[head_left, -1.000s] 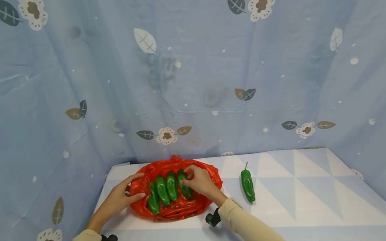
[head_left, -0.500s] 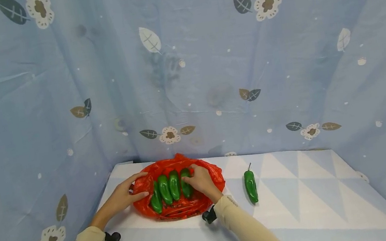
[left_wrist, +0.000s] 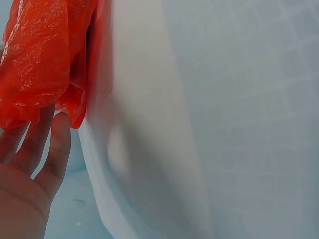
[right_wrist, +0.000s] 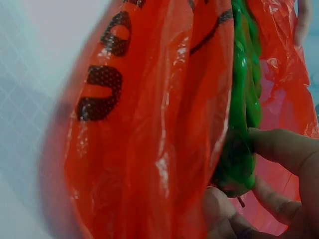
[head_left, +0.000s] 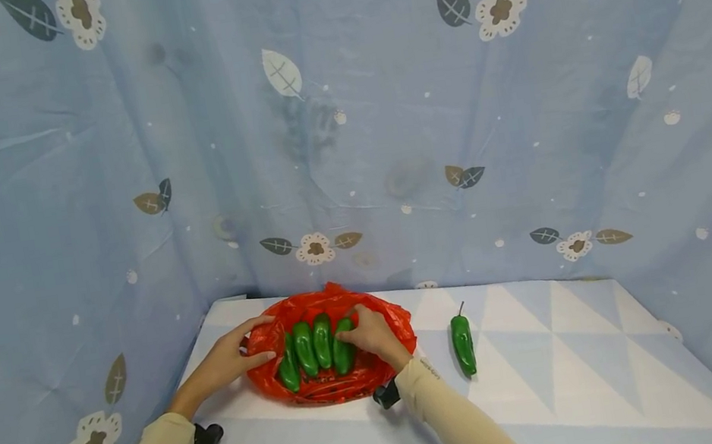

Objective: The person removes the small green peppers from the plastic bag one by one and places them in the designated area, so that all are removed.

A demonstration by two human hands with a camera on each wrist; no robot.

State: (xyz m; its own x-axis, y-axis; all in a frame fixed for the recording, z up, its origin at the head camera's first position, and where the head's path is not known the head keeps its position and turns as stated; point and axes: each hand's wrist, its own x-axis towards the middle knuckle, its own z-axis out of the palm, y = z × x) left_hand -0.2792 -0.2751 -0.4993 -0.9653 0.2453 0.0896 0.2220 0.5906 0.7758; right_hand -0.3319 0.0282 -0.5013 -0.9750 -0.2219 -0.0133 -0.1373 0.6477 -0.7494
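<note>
An opened red plastic bag (head_left: pixel 326 393) lies on the table, with several green chili peppers (head_left: pixel 304 350) side by side in its mouth. My right hand (head_left: pixel 375 336) pinches the rightmost green chili pepper (head_left: pixel 343 354) between thumb and fingers. In the right wrist view that pepper (right_wrist: pixel 238 164) sits behind the bag's printed wall (right_wrist: pixel 144 124), its stem pointing down. My left hand (head_left: pixel 227 356) rests at the bag's left side, thumb and fingers spread; up close, its fingers (left_wrist: pixel 59 144) are nearly straight against the red plastic (left_wrist: pixel 40 55), their tips partly hidden.
Another green chili pepper (head_left: pixel 463 345), stem pointing away, lies on the patterned tabletop (head_left: pixel 590 356) right of the bag. Blue flowered curtains (head_left: pixel 384 133) close off the back and sides. Black wrist cameras (head_left: pixel 207 437) sit below the hands.
The pepper in my right hand has tilted and come slightly closer to its neighbours. My left hand stays at the bag. The head view has shifted a little.
</note>
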